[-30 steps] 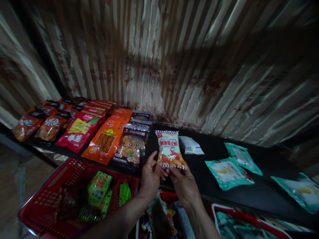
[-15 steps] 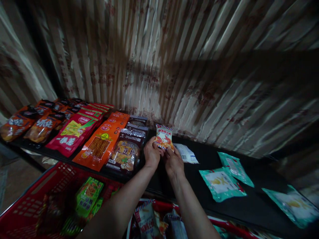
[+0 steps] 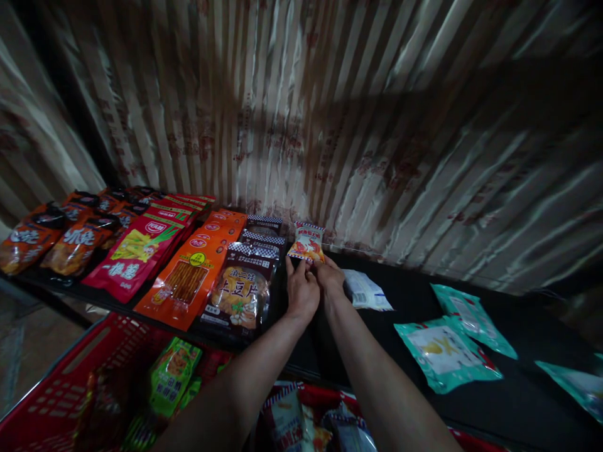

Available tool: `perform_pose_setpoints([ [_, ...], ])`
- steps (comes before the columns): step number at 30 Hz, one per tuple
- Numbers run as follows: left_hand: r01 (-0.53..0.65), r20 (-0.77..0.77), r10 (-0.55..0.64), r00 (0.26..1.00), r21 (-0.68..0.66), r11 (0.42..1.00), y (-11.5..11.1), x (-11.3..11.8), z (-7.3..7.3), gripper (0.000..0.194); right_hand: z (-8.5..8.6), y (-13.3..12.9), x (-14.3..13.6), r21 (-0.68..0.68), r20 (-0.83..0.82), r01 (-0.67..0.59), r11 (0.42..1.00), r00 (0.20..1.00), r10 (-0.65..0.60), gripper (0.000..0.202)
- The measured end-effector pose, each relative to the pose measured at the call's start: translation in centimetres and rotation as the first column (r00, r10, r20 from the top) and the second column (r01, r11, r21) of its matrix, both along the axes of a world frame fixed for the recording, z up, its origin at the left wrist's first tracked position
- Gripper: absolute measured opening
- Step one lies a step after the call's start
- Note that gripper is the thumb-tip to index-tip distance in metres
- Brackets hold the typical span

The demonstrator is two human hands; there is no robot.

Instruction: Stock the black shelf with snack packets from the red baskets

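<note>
A small snack bag [image 3: 308, 243], white and orange with a striped top edge, is at the back of the black shelf, just right of dark purple potato-chip bags [image 3: 240, 289]. Both hands are at its lower edge. My left hand [image 3: 301, 290] pinches the lower left part with its fingers. Close beside it, my right hand [image 3: 328, 276] grips the lower right corner. To the right of that hand a white snack bag [image 3: 367, 290] lies back side up, apart from it.
On the shelf [image 3: 372, 345], orange stick-snack bags [image 3: 193, 270], pink bags [image 3: 136, 251] and orange-black bags [image 3: 78, 245] stand left; teal bags [image 3: 445, 351] lie right. Below are a red basket [image 3: 56, 376] with green packets [image 3: 174, 376] and a container of snack bags [image 3: 289, 420]. A curtain [image 3: 292, 125] hangs behind.
Both hands have moved the small snack bag slightly back and left, closer to the potato-chip bags. My hands have come nearer each other. The view has shifted a little.
</note>
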State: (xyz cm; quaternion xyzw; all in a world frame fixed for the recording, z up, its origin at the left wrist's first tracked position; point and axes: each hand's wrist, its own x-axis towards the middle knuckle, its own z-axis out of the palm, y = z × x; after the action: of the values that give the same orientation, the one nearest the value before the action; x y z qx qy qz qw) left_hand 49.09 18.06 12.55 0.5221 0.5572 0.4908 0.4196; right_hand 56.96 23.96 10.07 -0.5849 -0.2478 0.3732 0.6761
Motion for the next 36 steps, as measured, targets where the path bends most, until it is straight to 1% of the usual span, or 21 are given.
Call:
perform_pose_setpoints([
  [3,-0.02,-0.019,0.02,1.0,-0.007,1.0,0.1,0.0,-0.6,0.046,-0.3,0.6,-0.3,-0.045,0.01,0.066,0.997,0.998,-0.066,0.025],
  [5,-0.007,-0.019,0.007,1.0,0.001,1.0,0.2,0.0,-1.0,0.046,-0.5,0.9,-0.5,-0.073,0.042,0.082,0.994,0.996,-0.079,0.026],
  [8,0.016,-0.02,-0.016,1.0,0.003,1.0,0.4,0.1,-1.6,0.048,-0.7,1.1,-0.7,-0.124,0.132,0.074,0.99,0.99,-0.058,0.029],
  [11,0.041,-0.062,-0.041,0.997,-0.004,0.999,0.6,0.1,-1.8,0.051,-0.7,1.4,-0.5,-0.184,0.261,0.05,0.982,0.965,0.0,0.03],
  [13,0.054,-0.105,-0.054,0.993,-0.003,0.999,0.8,0.2,-1.9,0.051,-0.6,1.6,-0.3,-0.223,0.364,0.042,0.974,0.931,0.043,0.028],
  [16,0.05,-0.131,-0.051,0.99,-0.013,0.999,1.1,0.2,-1.8,0.051,-0.4,1.7,0.1,-0.272,0.51,0.059,0.96,0.855,0.092,0.025],
  [21,0.04,-0.141,-0.042,0.989,-0.022,0.999,1.6,-0.1,-1.9,0.05,-0.3,1.4,0.2,-0.333,0.656,0.096,0.938,0.738,0.157,0.025],
  [25,0.048,-0.176,-0.053,0.983,-0.03,0.998,2.2,-0.3,-2.0,0.051,-0.5,1.2,0.0,-0.356,0.725,0.106,0.928,0.659,0.203,0.028],
  [28,0.054,-0.202,-0.062,0.977,-0.043,0.998,2.4,-0.4,-1.9,0.05,-0.4,1.2,-0.1,-0.372,0.755,0.105,0.922,0.613,0.235,0.031],
  [36,0.069,-0.183,-0.073,0.98,-0.029,0.997,2.2,-0.4,-1.7,0.045,0.4,1.1,-0.4,-0.393,0.791,0.076,0.917,0.537,0.294,0.045],
])
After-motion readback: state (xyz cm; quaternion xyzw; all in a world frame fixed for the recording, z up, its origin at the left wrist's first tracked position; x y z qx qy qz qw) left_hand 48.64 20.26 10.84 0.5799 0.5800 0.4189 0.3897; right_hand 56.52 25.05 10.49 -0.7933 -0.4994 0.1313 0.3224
